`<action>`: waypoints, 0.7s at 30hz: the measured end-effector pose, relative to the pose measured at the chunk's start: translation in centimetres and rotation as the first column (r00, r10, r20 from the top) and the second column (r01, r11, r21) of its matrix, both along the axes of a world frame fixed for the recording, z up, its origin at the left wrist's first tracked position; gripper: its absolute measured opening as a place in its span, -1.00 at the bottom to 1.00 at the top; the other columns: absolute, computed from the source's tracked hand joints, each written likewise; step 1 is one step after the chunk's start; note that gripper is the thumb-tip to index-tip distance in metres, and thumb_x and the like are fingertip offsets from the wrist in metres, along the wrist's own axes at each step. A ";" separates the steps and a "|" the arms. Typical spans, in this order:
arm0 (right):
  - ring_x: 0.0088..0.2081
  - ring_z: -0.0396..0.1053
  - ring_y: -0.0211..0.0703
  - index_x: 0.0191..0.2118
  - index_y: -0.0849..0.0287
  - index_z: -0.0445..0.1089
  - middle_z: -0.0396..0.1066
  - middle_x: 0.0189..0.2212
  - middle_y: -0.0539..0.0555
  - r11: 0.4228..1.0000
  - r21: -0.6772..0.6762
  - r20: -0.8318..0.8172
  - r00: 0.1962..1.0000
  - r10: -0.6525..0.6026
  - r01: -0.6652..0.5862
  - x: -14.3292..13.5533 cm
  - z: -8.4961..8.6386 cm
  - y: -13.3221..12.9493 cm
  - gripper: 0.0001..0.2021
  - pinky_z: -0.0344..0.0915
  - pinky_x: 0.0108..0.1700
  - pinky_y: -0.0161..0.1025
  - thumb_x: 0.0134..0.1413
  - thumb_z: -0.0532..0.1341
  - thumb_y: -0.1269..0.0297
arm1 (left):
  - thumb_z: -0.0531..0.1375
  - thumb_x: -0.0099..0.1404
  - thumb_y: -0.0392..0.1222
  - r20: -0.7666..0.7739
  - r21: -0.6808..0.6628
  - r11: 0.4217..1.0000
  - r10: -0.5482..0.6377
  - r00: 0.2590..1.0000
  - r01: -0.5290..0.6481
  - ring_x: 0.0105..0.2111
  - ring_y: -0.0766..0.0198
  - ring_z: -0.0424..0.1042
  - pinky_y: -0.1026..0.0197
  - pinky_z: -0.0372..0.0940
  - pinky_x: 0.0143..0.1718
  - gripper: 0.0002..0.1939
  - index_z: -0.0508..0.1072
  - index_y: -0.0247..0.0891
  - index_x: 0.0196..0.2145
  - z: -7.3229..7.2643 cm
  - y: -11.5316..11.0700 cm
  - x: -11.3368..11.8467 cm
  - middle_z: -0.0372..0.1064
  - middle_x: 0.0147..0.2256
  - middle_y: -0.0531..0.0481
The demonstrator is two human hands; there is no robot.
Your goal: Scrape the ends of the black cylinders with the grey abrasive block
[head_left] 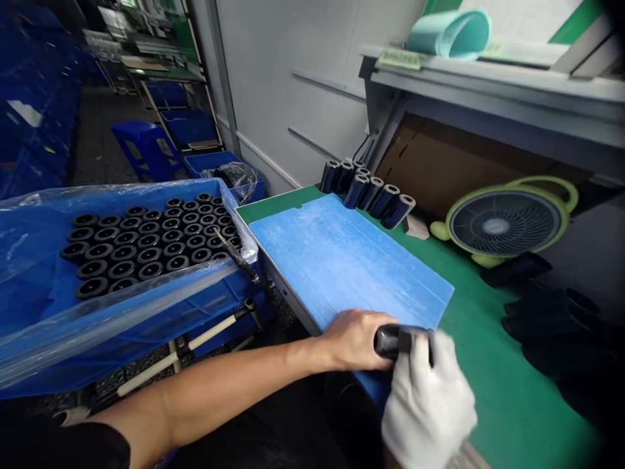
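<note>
My bare left hand (352, 340) grips one end of a black cylindrical part (390, 340) at the near edge of a blue board (342, 260). My right hand (427, 404), in a white glove, is closed over the other end of the same part. The hands touch each other around it, and the part's right end is hidden by the glove. Several finished-looking black cylinders (368, 189) lie in a row at the board's far corner.
A blue crate (215, 306) lined with clear plastic holds several upright black cylinders (151, 238) at left. A green desk fan (508, 221) and dark gloves (551, 312) lie on the green table (488, 365) at right. Shelving rises behind.
</note>
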State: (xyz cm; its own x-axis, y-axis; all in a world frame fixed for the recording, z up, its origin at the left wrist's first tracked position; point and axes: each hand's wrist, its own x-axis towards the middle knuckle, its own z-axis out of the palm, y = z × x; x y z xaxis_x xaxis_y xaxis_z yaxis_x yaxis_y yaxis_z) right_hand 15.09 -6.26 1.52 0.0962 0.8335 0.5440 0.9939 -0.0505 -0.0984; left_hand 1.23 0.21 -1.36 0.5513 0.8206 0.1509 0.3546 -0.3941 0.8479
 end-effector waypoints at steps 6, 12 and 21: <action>-0.17 0.31 -0.08 -0.13 0.15 0.36 0.34 -0.08 0.20 0.997 -0.052 0.033 0.998 0.051 -0.049 -0.2 0.5 -0.1 -0.68 0.07 -0.31 -0.17 0.43 -0.12 0.26 | 0.40 0.15 0.01 -0.020 0.003 1.000 -0.003 1.000 0.003 -0.01 0.02 0.63 0.13 0.50 0.00 -0.44 0.52 -0.01 0.12 0.0 -0.1 -0.1 0.62 0.03 0.06; -0.27 0.23 -0.15 -0.21 0.11 0.30 0.31 -0.20 0.10 0.998 -0.015 0.044 0.997 -0.061 0.062 -0.9 0.4 0.4 -0.71 -0.08 -0.38 -0.17 0.47 -0.09 0.19 | 0.38 0.18 0.05 -0.062 0.009 1.000 0.005 0.998 -0.004 -0.02 -0.01 0.63 0.09 0.50 0.00 -0.42 0.51 -0.04 0.15 -0.1 0.0 -0.1 0.63 0.02 0.00; -0.13 0.33 -0.07 -0.15 0.12 0.35 0.37 -0.12 0.13 0.998 -0.062 0.104 0.995 -0.011 0.017 -0.4 0.2 0.3 -0.70 0.06 -0.34 -0.16 0.47 -0.10 0.21 | 0.42 0.14 0.02 -0.040 -0.009 1.000 -0.021 0.999 0.021 -0.05 0.00 0.63 0.10 0.50 0.00 -0.44 0.55 -0.05 0.10 -0.3 0.0 -0.1 0.63 -0.01 0.01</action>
